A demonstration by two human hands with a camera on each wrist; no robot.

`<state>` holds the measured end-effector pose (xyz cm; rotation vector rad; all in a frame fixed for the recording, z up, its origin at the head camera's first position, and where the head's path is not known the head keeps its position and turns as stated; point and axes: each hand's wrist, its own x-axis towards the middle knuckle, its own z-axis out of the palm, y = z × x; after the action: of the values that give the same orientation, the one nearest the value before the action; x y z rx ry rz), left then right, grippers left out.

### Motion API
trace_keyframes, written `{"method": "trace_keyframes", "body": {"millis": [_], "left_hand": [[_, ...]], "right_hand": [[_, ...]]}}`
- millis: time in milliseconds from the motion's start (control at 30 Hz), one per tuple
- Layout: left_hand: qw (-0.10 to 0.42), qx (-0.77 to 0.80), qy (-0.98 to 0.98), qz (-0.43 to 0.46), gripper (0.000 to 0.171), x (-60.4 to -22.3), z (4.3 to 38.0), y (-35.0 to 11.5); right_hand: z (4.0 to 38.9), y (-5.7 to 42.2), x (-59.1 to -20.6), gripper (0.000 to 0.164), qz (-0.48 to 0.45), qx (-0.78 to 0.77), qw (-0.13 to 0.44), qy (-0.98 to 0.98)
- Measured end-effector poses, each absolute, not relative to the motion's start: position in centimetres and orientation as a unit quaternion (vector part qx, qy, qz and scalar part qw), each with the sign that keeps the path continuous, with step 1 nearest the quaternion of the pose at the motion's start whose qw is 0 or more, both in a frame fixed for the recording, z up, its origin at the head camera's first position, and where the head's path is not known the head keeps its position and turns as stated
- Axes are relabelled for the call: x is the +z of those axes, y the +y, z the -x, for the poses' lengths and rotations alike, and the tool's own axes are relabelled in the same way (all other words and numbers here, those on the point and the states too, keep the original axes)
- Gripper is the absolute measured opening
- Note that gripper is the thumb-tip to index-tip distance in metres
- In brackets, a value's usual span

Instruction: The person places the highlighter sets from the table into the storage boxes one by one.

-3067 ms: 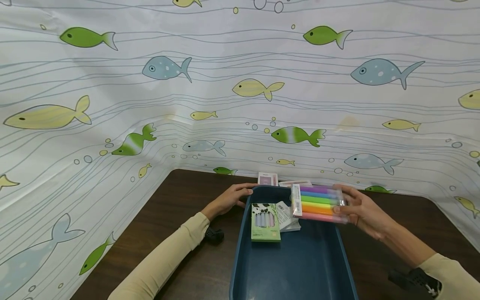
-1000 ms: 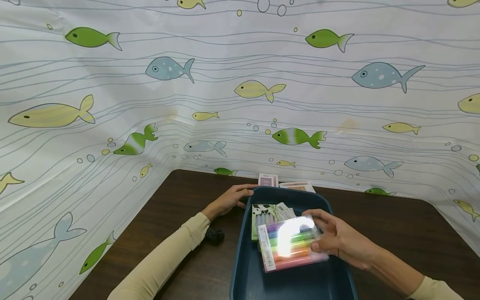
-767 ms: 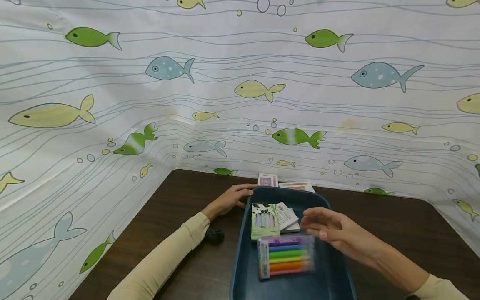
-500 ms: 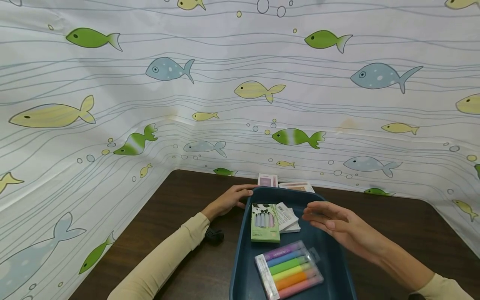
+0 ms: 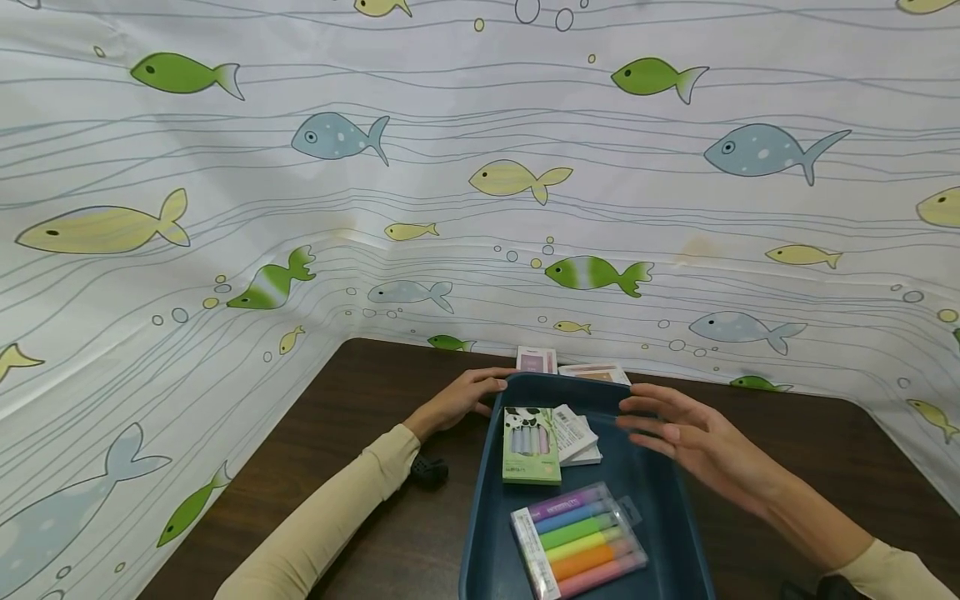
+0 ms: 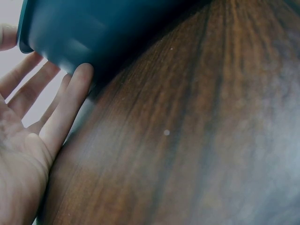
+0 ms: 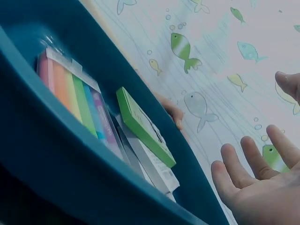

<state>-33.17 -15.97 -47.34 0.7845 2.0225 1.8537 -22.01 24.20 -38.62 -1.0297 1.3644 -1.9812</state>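
Observation:
A dark blue plastic bin [image 5: 592, 500] stands on the brown table. Inside it, a clear pack of rainbow-coloured highlighters [image 5: 577, 537] lies toward the front. Behind that pack are a green panda-print box of pens [image 5: 531, 458] and small white boxes [image 5: 573, 433], which overlap. My left hand [image 5: 461, 400] rests at the bin's far left corner; in the left wrist view its straight fingers [image 6: 70, 98] touch the outer wall. Over the bin's right rim hovers my right hand [image 5: 697, 442], fingers spread and holding nothing. The right wrist view shows its palm [image 7: 267, 197] beside the bin.
Behind the bin, a pinkish flat box [image 5: 536, 359] and another flat pack [image 5: 596, 372] lie against the fish-print curtain [image 5: 450, 125]. A small black object [image 5: 429, 472] is at my left forearm. Brown tabletop [image 5: 360, 400] extends on both sides.
My right hand carried the highlighter pack down into the bin and let it go. The pack settled at a slant, and the hand drew back up and right. My left hand stayed put.

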Motion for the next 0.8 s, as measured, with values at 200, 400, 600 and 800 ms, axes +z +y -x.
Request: {"method": "trace_keyframes", "body": {"millis": [200,400,600,800], "left_hand": [[0.146,0.642,0.702,-0.272,0.045,-47.2,33.1,-15.9],[0.148,0.645,0.698,-0.274,0.047,-47.3,32.9,-15.9],[0.147,0.648,0.697,-0.271,0.044,-47.2,33.1,-15.9],[0.146,0.646,0.698,-0.274,0.045,-47.1,33.0,-15.9]], "right_hand": [[23.2,25.0,-38.9,0.053,0.373,-0.735,0.239,0.513],[24.5,26.2,-38.5,0.051,0.354,-0.750,0.217,0.516],[26.3,27.1,-37.5,0.051,0.358,-0.766,0.196,0.497],[28.4,27.8,-37.8,0.046,0.341,-0.751,0.152,0.544]]}}
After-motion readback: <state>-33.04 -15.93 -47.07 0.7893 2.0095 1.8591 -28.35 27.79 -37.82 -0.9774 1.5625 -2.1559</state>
